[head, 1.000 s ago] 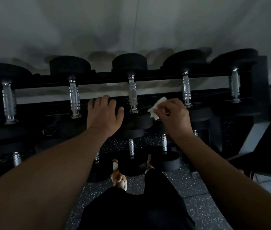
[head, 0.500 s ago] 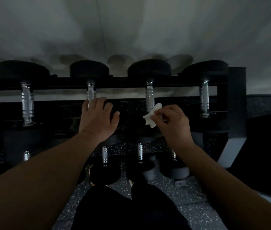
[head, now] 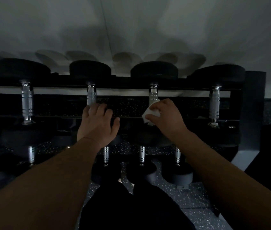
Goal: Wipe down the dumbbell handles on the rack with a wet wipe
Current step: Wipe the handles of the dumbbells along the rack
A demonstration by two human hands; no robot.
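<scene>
Dumbbells sat in a row on the upper tier of a dark rack (head: 254, 100), their chrome handles running from the near heads to the far ones. The person's right hand (head: 166, 116) was closed around a crumpled white wet wipe (head: 150, 113), pressing it against the near part of the third handle from the left (head: 153, 95); only the far end of that handle showed beyond the fingers. The left hand (head: 98, 125) lay slack, fingers loosely spread and gripping nothing, resting on the near head of the neighbouring dumbbell just below its handle (head: 91, 97). Two more handles stood clear, one far left (head: 26, 103) and one far right (head: 214, 105). Smaller dumbbells (head: 142, 156) lined the lower tier, nearer the person, above a speckled floor (head: 189, 196). Light was dim, and whether the wipe wrapped fully around the handle could not be told
</scene>
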